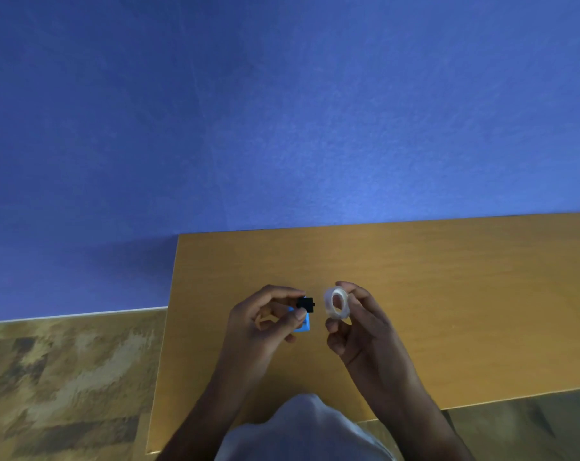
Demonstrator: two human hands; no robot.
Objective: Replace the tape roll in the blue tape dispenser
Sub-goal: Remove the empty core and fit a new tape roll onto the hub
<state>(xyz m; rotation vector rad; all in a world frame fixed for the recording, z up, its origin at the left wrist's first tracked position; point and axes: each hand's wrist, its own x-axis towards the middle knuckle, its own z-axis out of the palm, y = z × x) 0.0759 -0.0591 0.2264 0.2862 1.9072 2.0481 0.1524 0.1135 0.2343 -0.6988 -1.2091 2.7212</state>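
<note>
My left hand [268, 319] pinches a small black spindle [306, 303] between thumb and forefinger, held above the table. Just below it, partly hidden behind my left thumb, the blue tape dispenser [302, 325] lies on the wooden table [448, 294]. My right hand [358, 322] holds a clear tape roll [337, 303] by its rim, with the hole facing the spindle. A small gap separates the roll from the spindle.
The table's left edge runs close beside my left hand, with patterned floor [66, 377] beyond it. A blue wall [282, 111] stands behind the table's far edge. My grey clothing [305, 430] shows at the bottom.
</note>
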